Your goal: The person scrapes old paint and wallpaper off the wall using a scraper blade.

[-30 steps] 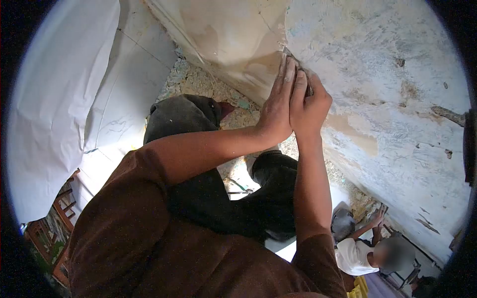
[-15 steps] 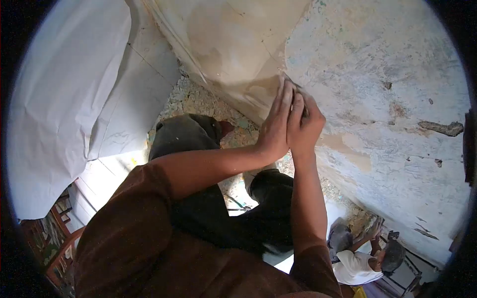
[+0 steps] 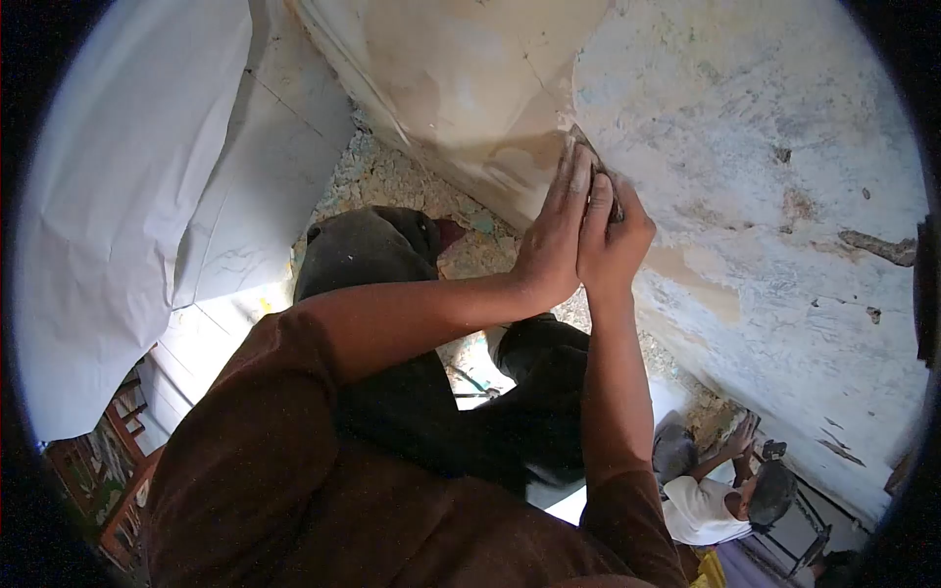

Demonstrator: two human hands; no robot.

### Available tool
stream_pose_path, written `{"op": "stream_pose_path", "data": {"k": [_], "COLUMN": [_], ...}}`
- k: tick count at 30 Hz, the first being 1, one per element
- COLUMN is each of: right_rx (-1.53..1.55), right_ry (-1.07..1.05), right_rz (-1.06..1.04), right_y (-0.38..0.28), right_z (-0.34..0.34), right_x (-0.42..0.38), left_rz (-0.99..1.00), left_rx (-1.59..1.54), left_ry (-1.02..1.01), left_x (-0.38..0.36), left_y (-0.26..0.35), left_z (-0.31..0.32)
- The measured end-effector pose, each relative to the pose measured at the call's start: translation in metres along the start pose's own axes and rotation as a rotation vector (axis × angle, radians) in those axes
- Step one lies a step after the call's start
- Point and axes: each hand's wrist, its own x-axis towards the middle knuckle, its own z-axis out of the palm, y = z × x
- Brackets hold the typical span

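Both my hands meet against the wall [image 3: 725,186], by the border between a smooth tan patch and rough, flaking whitish paint. Between them and the wall is a thin, dark, flat scraper [image 3: 616,208]; only its edge shows, and the rest is hidden. My right hand [image 3: 616,245] is closed round the scraper's near side, thumb along it. Pressed beside it, my left hand [image 3: 557,230] lies with its fingers stretched out together over the scraper's other side. Pale dust coats the fingertips of both hands.
Paint flakes and rubble [image 3: 377,181] litter the floor along the wall's foot. A large white sheet [image 3: 127,196] hangs at left, above wooden shelving [image 3: 123,421]. At lower right a person in a white shirt [image 3: 701,510] works close to the same wall with raised hands.
My hands and the scraper have shifted slightly to the right relative to my body, and more of the scraper's dark edge shows. The other person's hands remain raised at the wall.
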Motion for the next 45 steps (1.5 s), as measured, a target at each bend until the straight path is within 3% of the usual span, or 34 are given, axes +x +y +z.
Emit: {"op": "stream_pose_path", "data": {"k": [6, 9, 14, 17, 24, 30, 32, 35, 42, 45], "right_rx": [-0.005, 0.069, 0.009, 0.035, -0.008, -0.019, 0.034, 0.046, 0.05, 0.072], "right_ry": [-0.108, -0.001, -0.058, -0.035, -0.035, -0.086, -0.036, -0.025, -0.032, 0.004], "right_rz": [0.106, 0.082, 0.053, 0.086, 0.051, 0.095, 0.135, 0.091, 0.14, 0.04], "right_y": [-0.005, -0.003, -0.008, -0.001, -0.005, -0.004, -0.007, 0.0, -0.005, 0.001], "right_z": [-0.005, 0.0, -0.001, 0.0, 0.0, -0.002, -0.002, 0.005, 0.001, 0.004], "right_x": [0.001, -0.002, 0.002, -0.002, 0.0, -0.003, -0.007, 0.002, 0.0, -0.002], "left_rz": [0.044, -0.065, -0.007, -0.01, 0.016, -0.076, 0.02, -0.092, -0.085, -0.09], "left_rx": [0.026, -0.127, -0.03, -0.015, -0.094, -0.16, 0.033, -0.076, -0.111, -0.046], "left_ry": [0.055, 0.019, 0.072, 0.004, 0.039, 0.049, -0.005, 0.009, 0.008, 0.018], "left_x": [-0.001, 0.0, -0.003, -0.003, -0.004, -0.007, -0.009, -0.001, -0.001, -0.005], "left_y": [0.0, 0.002, -0.002, -0.004, -0.003, -0.004, -0.002, -0.005, 0.0, -0.002], "left_z": [-0.001, -0.003, 0.003, 0.002, 0.003, 0.007, 0.002, 0.003, -0.001, 0.005]}}
